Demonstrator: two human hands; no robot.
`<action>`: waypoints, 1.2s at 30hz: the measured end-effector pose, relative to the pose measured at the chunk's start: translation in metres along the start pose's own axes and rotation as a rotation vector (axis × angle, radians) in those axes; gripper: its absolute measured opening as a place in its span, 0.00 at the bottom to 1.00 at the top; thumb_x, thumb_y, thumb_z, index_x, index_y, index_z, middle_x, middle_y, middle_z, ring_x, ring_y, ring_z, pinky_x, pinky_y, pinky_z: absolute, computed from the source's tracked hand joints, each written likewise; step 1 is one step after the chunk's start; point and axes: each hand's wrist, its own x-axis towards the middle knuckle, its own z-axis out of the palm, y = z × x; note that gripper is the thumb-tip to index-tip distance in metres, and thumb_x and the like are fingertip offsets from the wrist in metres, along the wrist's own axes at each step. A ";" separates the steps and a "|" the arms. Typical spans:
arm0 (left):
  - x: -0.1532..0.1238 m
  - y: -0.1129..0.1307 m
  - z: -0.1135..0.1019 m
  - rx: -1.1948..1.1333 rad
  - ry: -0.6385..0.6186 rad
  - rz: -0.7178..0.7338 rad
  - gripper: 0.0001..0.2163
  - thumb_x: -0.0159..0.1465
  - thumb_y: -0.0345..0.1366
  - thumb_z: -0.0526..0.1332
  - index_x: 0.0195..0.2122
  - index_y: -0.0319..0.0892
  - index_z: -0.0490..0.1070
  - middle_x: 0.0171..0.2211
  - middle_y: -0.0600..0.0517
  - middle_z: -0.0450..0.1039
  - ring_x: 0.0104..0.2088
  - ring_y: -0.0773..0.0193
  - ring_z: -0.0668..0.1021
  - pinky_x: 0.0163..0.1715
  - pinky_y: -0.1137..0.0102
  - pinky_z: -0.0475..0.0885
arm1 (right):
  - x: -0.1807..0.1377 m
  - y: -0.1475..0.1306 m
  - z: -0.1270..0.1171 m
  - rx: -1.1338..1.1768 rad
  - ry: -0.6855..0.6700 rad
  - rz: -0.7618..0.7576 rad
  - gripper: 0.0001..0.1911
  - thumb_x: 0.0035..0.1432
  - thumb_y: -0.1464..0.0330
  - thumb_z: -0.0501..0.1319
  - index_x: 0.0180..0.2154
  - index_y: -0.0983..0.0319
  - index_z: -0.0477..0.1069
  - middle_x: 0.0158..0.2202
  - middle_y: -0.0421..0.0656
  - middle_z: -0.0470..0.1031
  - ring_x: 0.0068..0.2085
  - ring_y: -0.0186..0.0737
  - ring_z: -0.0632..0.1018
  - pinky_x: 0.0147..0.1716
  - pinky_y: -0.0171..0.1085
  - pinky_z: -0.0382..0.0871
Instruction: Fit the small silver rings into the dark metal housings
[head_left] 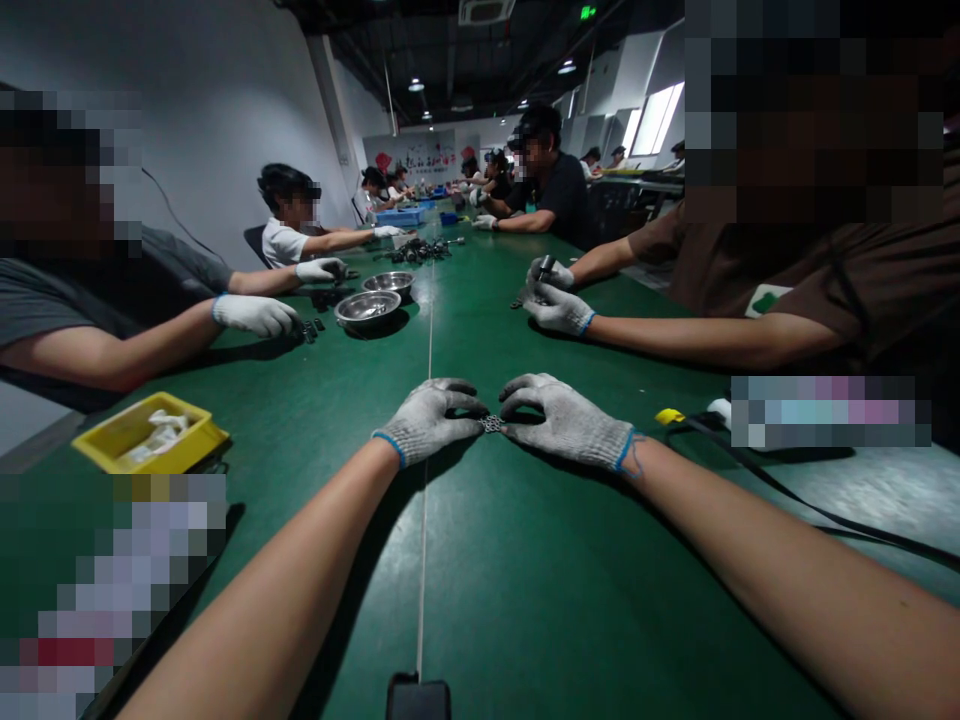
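Observation:
Both my hands wear grey-white knitted gloves with blue cuffs, the fingertips darkened. A small flat cluster of metal rings or nuts is on the green table between them; its exact kind is too small to tell. My left hand is at the cluster's left side, thumb and fingers apart, tips touching or very near it. From the right, my right hand meets the cluster the same way, with a gap between thumb and forefinger. Neither hand appears to have the pieces lifted.
Two steel bowls stand ahead on the left. A yellow bin with white gloves is at left. Gloved co-workers handle dark parts on both sides; one at right holds a black piece. A black strap crosses the right. A dark device is in front.

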 end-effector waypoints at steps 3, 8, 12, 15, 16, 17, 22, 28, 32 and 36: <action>0.000 0.001 0.001 -0.005 0.007 0.005 0.12 0.65 0.43 0.69 0.47 0.48 0.85 0.57 0.46 0.79 0.61 0.51 0.77 0.66 0.58 0.66 | 0.000 -0.001 0.001 -0.006 -0.005 -0.003 0.06 0.59 0.66 0.71 0.39 0.57 0.83 0.51 0.47 0.81 0.53 0.49 0.80 0.58 0.50 0.73; 0.000 0.003 0.003 -0.018 0.028 -0.005 0.10 0.65 0.40 0.68 0.46 0.47 0.85 0.56 0.46 0.80 0.59 0.52 0.78 0.66 0.58 0.68 | 0.001 -0.003 0.002 -0.015 0.001 -0.008 0.06 0.60 0.65 0.70 0.40 0.58 0.83 0.51 0.47 0.81 0.53 0.49 0.80 0.57 0.49 0.74; 0.000 0.003 0.001 -0.059 0.037 -0.014 0.11 0.64 0.40 0.68 0.46 0.47 0.85 0.54 0.48 0.80 0.58 0.53 0.79 0.65 0.59 0.70 | 0.000 -0.002 0.005 -0.048 0.027 0.011 0.13 0.58 0.62 0.72 0.44 0.58 0.81 0.51 0.48 0.81 0.53 0.50 0.80 0.57 0.49 0.74; -0.001 0.001 -0.005 -0.106 -0.003 -0.046 0.15 0.62 0.40 0.69 0.49 0.45 0.84 0.55 0.47 0.79 0.59 0.53 0.78 0.65 0.61 0.70 | -0.001 -0.001 0.007 -0.087 0.031 0.029 0.17 0.57 0.59 0.72 0.46 0.58 0.82 0.53 0.49 0.79 0.54 0.52 0.79 0.58 0.52 0.73; -0.001 0.000 -0.006 -0.114 -0.018 -0.061 0.15 0.61 0.39 0.70 0.49 0.45 0.84 0.57 0.46 0.79 0.60 0.52 0.78 0.65 0.61 0.70 | -0.001 -0.002 0.008 -0.096 0.026 0.037 0.17 0.57 0.58 0.72 0.46 0.58 0.82 0.55 0.50 0.79 0.55 0.53 0.78 0.58 0.52 0.73; -0.001 -0.001 -0.008 -0.118 -0.026 -0.074 0.15 0.60 0.39 0.70 0.48 0.45 0.84 0.58 0.46 0.78 0.60 0.52 0.78 0.65 0.61 0.70 | 0.000 -0.003 0.008 -0.104 0.020 0.047 0.17 0.58 0.58 0.71 0.47 0.58 0.82 0.55 0.50 0.78 0.56 0.54 0.78 0.59 0.53 0.73; -0.001 -0.004 -0.006 -0.132 0.013 -0.099 0.11 0.60 0.36 0.69 0.44 0.44 0.86 0.55 0.46 0.79 0.57 0.53 0.79 0.63 0.60 0.71 | 0.001 -0.011 0.011 -0.131 0.004 0.110 0.17 0.60 0.56 0.70 0.48 0.58 0.83 0.57 0.51 0.78 0.56 0.56 0.77 0.59 0.53 0.72; 0.000 -0.004 0.002 -0.122 0.069 -0.080 0.08 0.61 0.37 0.69 0.40 0.46 0.86 0.50 0.48 0.82 0.54 0.54 0.80 0.62 0.60 0.73 | 0.001 -0.015 0.012 -0.112 0.019 0.088 0.14 0.63 0.58 0.68 0.45 0.58 0.83 0.54 0.50 0.79 0.55 0.53 0.78 0.58 0.53 0.72; 0.000 -0.002 0.004 -0.110 0.084 -0.078 0.08 0.62 0.37 0.69 0.40 0.45 0.86 0.49 0.47 0.82 0.54 0.54 0.80 0.62 0.60 0.73 | 0.002 -0.016 0.013 -0.111 0.003 0.059 0.11 0.64 0.61 0.68 0.44 0.59 0.83 0.54 0.50 0.79 0.54 0.52 0.78 0.57 0.52 0.72; -0.001 -0.003 0.001 -0.151 0.079 -0.078 0.08 0.61 0.37 0.69 0.40 0.44 0.86 0.50 0.47 0.82 0.54 0.54 0.81 0.62 0.60 0.72 | 0.001 -0.019 0.012 -0.111 0.015 0.044 0.10 0.62 0.64 0.67 0.44 0.60 0.82 0.53 0.49 0.79 0.53 0.51 0.78 0.57 0.50 0.71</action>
